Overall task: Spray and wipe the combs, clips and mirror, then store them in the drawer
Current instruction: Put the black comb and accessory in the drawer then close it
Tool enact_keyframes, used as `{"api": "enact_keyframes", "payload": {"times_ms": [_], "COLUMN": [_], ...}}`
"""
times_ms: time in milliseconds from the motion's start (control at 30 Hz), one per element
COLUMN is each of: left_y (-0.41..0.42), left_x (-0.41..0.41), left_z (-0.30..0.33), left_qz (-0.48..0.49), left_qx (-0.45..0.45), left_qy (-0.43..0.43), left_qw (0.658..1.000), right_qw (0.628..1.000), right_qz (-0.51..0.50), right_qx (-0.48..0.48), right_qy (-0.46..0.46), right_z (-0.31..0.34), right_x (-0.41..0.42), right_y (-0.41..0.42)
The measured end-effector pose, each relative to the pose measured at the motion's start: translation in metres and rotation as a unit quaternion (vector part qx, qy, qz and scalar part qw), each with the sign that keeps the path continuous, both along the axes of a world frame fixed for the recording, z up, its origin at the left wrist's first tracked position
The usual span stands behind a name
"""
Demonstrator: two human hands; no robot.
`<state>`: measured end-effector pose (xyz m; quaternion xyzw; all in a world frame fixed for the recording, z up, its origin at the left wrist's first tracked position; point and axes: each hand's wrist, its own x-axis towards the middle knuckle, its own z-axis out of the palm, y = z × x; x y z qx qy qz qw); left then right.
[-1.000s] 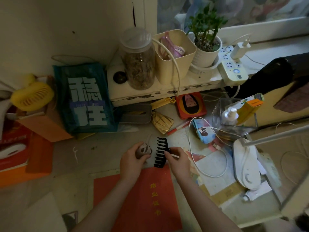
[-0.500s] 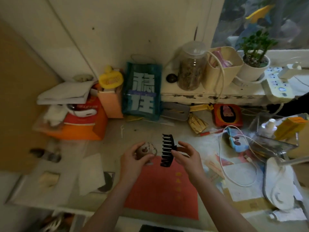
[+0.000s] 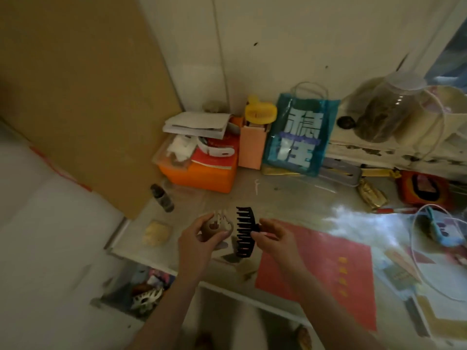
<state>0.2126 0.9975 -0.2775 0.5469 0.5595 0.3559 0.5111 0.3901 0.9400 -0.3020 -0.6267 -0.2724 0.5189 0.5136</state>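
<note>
Left hand (image 3: 199,238) gripping a brown patterned clip (image 3: 217,224), right hand (image 3: 274,236) pinching a black claw clip (image 3: 243,232), both held over the cluttered desk (image 3: 290,198)

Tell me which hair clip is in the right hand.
The black clip, long with comb-like teeth, pinched at its edge by the right hand. The left hand holds the other, a smaller tan patterned clip.

Dim room, cream wall (image 3: 290,46), brown board (image 3: 75,97), cluttered desk (image 3: 290,198)
</note>
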Motion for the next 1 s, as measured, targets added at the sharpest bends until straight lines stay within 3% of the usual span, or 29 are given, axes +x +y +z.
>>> {"api": "enact_keyframes", "payload": {"times_ms": [167,400,567,1000], "left_y": [0.022,0.030,0.023,0.019], "left_x": [-0.096,-0.209,-0.251,-0.315], "left_z": [0.000,-0.008,-0.019,-0.066], "left_qz": [0.000,0.025,0.051,0.100], "left_qx": [0.014,-0.006,-0.021,-0.066], "left_qy": [-0.006,0.032,0.075,0.097], "left_qw": [1.000,0.999,0.996,0.988], "right_qw": [0.999,0.998,0.993,0.948], "right_qz": [-0.023,-0.009,0.011,0.196], "right_qx": [-0.020,-0.058,-0.098,-0.156], "right_qy": [0.017,-0.032,-0.058,-0.194], "right_z": [0.000,-0.010,-0.034,-0.116], "right_x": [-0.097,-0.192,-0.229,-0.307], "right_y": [0.020,0.026,0.020,0.050]}}
